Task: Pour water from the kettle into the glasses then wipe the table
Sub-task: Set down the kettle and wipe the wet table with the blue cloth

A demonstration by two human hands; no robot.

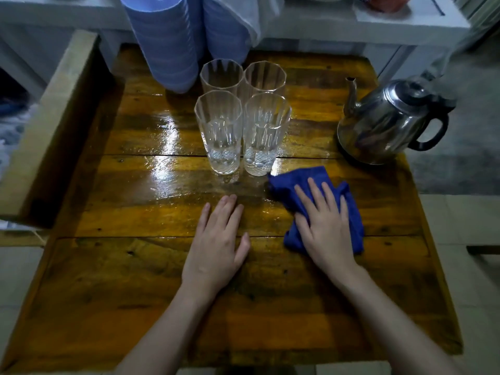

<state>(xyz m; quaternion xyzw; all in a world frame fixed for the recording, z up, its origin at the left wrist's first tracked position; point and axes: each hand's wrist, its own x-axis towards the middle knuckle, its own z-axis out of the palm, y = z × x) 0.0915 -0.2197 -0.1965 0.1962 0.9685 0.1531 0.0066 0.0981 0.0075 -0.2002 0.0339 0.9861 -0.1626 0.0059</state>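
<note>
Several tall ribbed glasses [220, 131] stand grouped at the middle of the glossy wooden table [121, 266]; the two nearer ones hold water. A steel kettle [387, 123] with a black handle sits at the table's right edge, spout pointing left. A blue cloth [292, 185] lies crumpled in front of the glasses, to their right. My right hand [324, 226] presses flat on it, fingers spread. My left hand [216, 247] rests palm down on the bare wood beside it, holding nothing. A wet sheen covers the wood near the glasses.
Two stacks of blue plastic bowls or cups [167, 41] stand at the table's far side behind the glasses. A wooden bench or chair frame [51, 123] runs along the left. White shelving [351, 25] crosses the back. Tiled floor lies to the right.
</note>
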